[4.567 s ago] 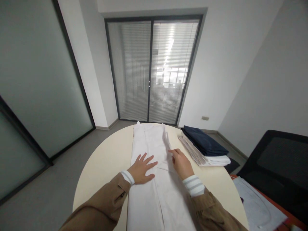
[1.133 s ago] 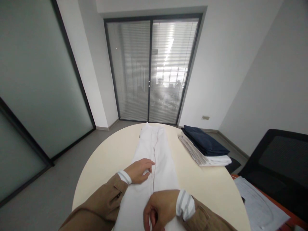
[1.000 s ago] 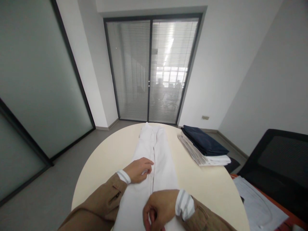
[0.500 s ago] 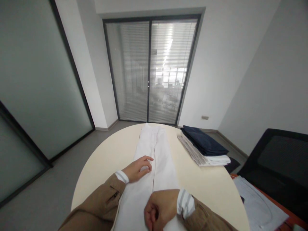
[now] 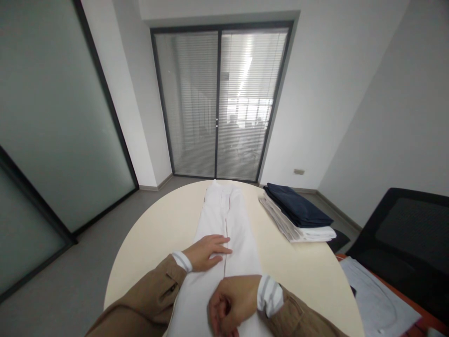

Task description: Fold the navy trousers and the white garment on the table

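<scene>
Well, the long white garment [image 5: 242, 229] is lying down the middle of the round table [image 5: 147, 243], and it could wrinkle if one hand is pushing harder than the other. The left hand [image 5: 207, 253] is resting flat on it, fingers a little apart and touching the top. The right hand [image 5: 235, 302] is holding its fingers curled low over it; I cannot tell if they are pinching anything. Farther right, a pile of folded clothes [image 5: 298, 206] is sitting.

matt, softly creased white cloth [image 5: 240, 234] on a smooth cream tabletop [image 5: 154, 229]; black mesh chair back [image 5: 417, 234]
</scene>
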Demonstrator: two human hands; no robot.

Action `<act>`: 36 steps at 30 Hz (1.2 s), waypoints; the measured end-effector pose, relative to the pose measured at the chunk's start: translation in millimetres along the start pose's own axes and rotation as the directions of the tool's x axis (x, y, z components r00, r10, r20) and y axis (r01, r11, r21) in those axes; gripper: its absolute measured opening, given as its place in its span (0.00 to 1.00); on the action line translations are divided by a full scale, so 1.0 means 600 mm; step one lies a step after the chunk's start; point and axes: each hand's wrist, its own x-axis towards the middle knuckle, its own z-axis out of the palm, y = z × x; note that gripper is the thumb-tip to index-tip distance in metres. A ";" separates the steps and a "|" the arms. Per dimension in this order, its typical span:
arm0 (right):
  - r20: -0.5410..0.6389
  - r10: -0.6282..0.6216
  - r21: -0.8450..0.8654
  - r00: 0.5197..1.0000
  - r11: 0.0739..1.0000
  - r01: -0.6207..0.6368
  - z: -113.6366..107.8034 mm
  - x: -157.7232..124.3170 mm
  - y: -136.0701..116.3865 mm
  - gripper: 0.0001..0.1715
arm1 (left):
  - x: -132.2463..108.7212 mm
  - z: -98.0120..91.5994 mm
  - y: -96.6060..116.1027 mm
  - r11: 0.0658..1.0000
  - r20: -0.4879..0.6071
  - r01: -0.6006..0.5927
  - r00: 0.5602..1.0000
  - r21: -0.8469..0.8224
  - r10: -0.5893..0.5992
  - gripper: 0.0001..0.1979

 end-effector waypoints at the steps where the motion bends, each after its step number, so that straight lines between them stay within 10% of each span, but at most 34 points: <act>1: -0.085 -0.026 -0.029 0.996 0.999 0.023 -0.004 -0.003 -0.003 0.12 | 0.001 0.001 0.000 1.000 0.003 -0.001 1.000 0.014 0.001 0.22; 3: -0.381 -0.115 -0.195 0.917 0.980 0.042 -0.019 -0.008 -0.006 0.10 | 0.004 0.002 0.002 1.000 0.000 -0.004 1.000 0.025 0.004 0.19; 7: -0.824 -0.362 -0.496 0.436 0.833 -0.246 -0.069 -0.020 0.012 0.14 | 0.009 -0.001 0.008 0.998 -0.027 -0.054 0.998 0.032 0.055 0.16; 9: -0.862 -0.379 -0.499 0.336 0.752 -0.430 -0.093 -0.024 0.033 0.23 | 0.007 -0.004 0.013 0.998 -0.027 -0.046 0.999 0.045 0.047 0.18; 18: -0.831 -0.124 -0.498 0.542 0.598 -0.628 -0.117 -0.019 0.081 0.39 | 0.000 -0.004 0.025 0.995 0.125 0.100 0.987 0.023 -0.102 0.31; 36: -0.729 0.057 -0.487 0.683 0.658 -0.574 -0.093 -0.031 0.045 0.49 | -0.006 0.000 0.028 0.971 0.031 0.174 0.983 0.165 -0.181 0.41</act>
